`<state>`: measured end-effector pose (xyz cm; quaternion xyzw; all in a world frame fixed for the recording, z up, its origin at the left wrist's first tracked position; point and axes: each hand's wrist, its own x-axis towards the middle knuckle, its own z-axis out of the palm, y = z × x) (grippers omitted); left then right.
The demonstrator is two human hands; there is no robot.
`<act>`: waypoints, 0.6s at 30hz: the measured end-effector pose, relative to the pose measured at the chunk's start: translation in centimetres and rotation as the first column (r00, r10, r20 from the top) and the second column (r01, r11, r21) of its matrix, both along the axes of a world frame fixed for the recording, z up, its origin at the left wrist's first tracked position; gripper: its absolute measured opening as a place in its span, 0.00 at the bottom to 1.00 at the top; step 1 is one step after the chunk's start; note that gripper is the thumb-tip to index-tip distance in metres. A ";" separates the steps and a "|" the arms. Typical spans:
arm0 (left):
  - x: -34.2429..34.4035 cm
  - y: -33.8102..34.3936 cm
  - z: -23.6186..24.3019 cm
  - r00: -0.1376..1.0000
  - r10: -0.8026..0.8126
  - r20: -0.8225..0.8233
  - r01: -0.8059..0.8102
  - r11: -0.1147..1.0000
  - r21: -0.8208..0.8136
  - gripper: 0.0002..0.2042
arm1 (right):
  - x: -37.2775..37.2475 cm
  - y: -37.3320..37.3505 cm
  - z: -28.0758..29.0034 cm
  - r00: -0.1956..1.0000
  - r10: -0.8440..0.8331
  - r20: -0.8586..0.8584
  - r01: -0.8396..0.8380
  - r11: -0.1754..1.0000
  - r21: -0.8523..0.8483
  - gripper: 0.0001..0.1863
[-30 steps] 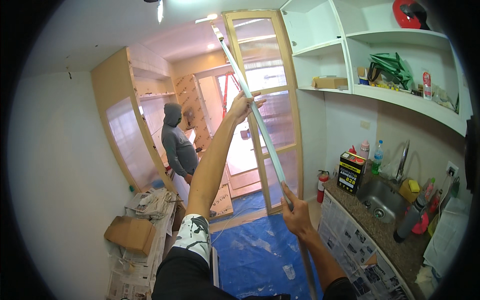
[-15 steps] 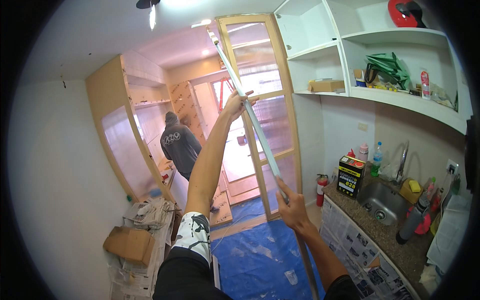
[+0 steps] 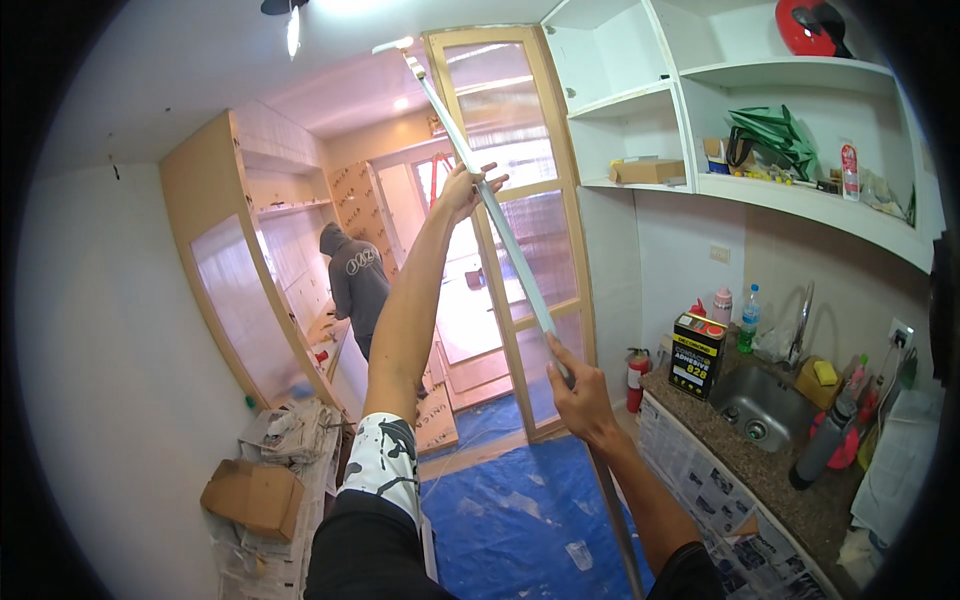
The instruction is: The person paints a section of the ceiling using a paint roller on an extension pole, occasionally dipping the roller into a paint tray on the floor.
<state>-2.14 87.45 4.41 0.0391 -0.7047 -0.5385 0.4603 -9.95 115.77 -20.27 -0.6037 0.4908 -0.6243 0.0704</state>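
A long pale pole (image 3: 515, 250) rises diagonally from below me toward the ceiling, with a small white head (image 3: 393, 45) at its top, probably a roller. My left hand (image 3: 465, 188) holds its upper half, thumb and fingers around it and some fingertips sticking out to the right. Lower down, my right hand (image 3: 575, 390) grips it, with the dark lower length of pole continuing below. Behind the pole stands a tall wood-framed door panel (image 3: 545, 260) with translucent panes.
A co-worker in a grey hoodie (image 3: 355, 285) bends at the left wall unit. Right are open shelves (image 3: 780, 195) and a counter (image 3: 690, 420) with sink, can and bottles; a fire extinguisher (image 3: 636, 380) stands beside it. Cardboard (image 3: 255, 495) and newspapers lie left. Blue sheeting (image 3: 500, 520) covers the floor.
My hands and the pole have moved upward and left, the head shifting along the ceiling. The co-worker has turned their back and bent toward the left wall unit.
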 end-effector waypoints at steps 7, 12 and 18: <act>0.4 6.0 0.2 1.000 0.025 -0.005 -0.025 0.999 -0.045 0.25 | 0.3 4.9 -0.7 1.000 0.008 0.023 -0.008 0.999 -0.035 0.23; 1.1 15.2 -0.7 0.998 0.059 0.038 -0.054 0.990 -0.127 0.29 | 0.8 14.2 -1.7 1.000 -0.007 0.025 0.006 1.000 0.023 0.24; 1.9 30.3 -5.0 0.993 0.108 0.042 -0.099 0.979 -0.177 0.29 | 1.0 26.8 -8.0 1.000 0.021 0.019 -0.019 0.994 -0.109 0.24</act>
